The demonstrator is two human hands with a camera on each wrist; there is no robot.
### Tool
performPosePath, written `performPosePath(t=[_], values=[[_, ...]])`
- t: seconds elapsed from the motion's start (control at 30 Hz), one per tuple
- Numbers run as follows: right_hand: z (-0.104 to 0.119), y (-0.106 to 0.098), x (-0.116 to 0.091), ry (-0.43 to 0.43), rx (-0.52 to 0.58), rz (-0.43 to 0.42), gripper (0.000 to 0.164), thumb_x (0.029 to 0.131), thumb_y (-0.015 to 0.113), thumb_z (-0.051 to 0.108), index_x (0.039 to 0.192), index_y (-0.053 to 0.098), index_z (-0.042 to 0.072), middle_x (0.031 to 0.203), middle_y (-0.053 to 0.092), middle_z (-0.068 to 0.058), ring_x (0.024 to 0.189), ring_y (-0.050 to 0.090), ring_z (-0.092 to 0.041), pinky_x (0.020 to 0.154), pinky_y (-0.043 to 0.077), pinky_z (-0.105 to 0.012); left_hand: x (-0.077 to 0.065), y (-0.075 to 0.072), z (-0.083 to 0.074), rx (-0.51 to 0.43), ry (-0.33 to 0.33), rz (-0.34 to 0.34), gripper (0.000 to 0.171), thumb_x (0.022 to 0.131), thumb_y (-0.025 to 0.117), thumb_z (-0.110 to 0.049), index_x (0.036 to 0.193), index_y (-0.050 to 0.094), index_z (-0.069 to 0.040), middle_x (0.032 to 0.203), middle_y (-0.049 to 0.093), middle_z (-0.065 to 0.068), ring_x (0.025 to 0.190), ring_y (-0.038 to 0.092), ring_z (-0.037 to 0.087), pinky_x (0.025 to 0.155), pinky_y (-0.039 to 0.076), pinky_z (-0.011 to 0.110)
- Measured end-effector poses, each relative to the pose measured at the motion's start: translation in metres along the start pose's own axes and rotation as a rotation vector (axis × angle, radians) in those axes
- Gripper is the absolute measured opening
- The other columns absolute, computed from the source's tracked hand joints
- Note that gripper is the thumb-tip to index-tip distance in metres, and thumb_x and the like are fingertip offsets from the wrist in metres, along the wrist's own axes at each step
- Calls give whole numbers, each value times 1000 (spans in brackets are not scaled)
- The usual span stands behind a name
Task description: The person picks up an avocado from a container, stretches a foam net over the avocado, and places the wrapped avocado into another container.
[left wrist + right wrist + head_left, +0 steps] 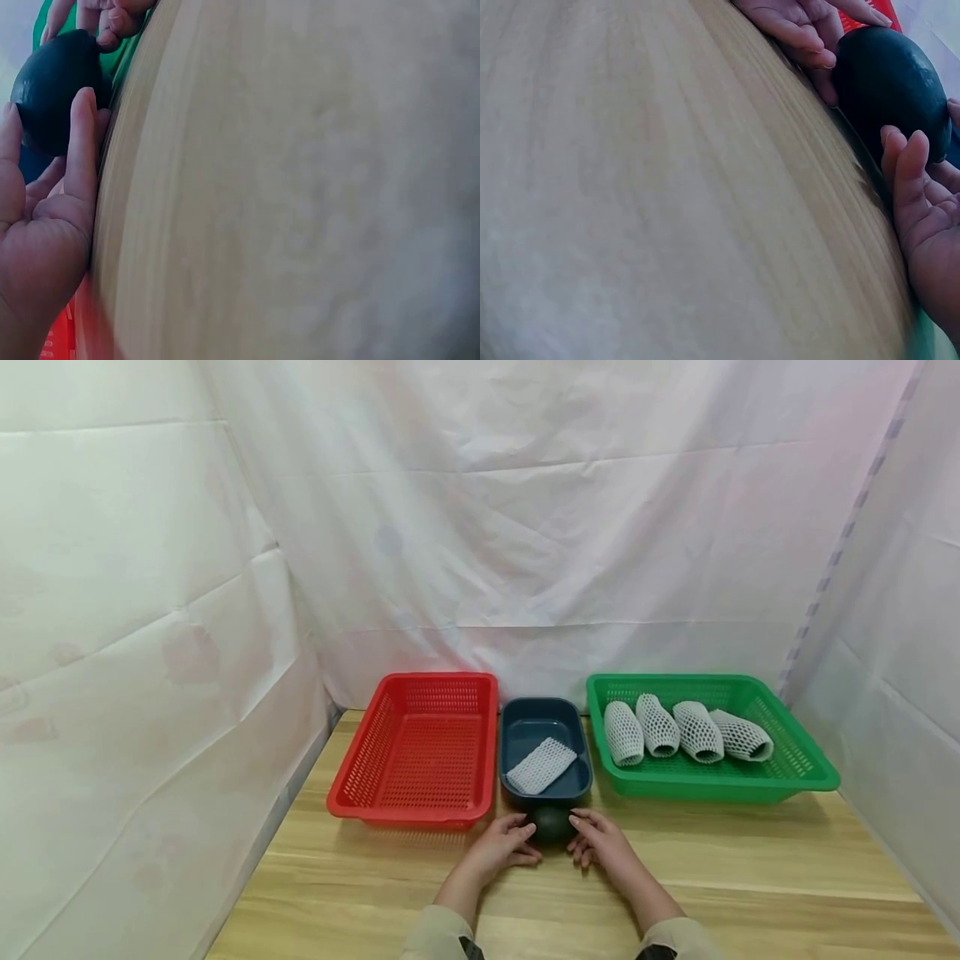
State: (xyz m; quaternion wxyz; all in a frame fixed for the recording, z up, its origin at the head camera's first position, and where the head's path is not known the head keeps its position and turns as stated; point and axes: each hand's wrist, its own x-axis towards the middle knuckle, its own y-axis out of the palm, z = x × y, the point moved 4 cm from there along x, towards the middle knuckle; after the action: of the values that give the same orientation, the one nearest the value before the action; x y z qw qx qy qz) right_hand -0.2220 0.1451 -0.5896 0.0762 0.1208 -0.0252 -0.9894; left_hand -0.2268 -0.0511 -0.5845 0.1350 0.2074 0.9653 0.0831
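In the head view a dark green, smooth, oval fruit sits between both hands, just in front of the blue tray. The left hand holds its left end with thumb and fingers. On the opposite end, the right hand holds it the same way. Both wrist views show the fruit from close up, low over the table. A flat white foam net sleeve lies in the blue tray, behind the fruit.
A red basket stands left of the blue tray. To the right, a green basket contains several foam net sleeves with dark ends showing. The wooden table runs up to white hanging sheets.
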Motion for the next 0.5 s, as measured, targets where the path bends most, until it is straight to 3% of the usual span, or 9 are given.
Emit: performPosePath(t=[0.13,0.37,0.5], values=[[1,-1,-1,0,1,15,59,98,59,32,138,40,-8,81,64,-16,60,58,-19,49,50,-27,-2,1,-2,-5,-2,10,52,100,57,-19,139,39,9,109,61,22,78,68,26,76,57,42],[1,-2,-1,-15,5,56,60,98,60,29,139,37,-9,85,64,-17,61,59,-18,49,50,-27,-3,1,-3,-26,-22,-7,55,102,53,-25,143,35,6,92,64,24,74,67,25,73,58,43],[0,-2,0,-20,10,57,60,97,62,26,136,36,-10,86,66,-17,61,59,-18,49,50,-27,-2,-1,-1,-34,-35,-16,56,102,53,-26,141,35,10,90,65,20,74,67,23,73,58,42]])
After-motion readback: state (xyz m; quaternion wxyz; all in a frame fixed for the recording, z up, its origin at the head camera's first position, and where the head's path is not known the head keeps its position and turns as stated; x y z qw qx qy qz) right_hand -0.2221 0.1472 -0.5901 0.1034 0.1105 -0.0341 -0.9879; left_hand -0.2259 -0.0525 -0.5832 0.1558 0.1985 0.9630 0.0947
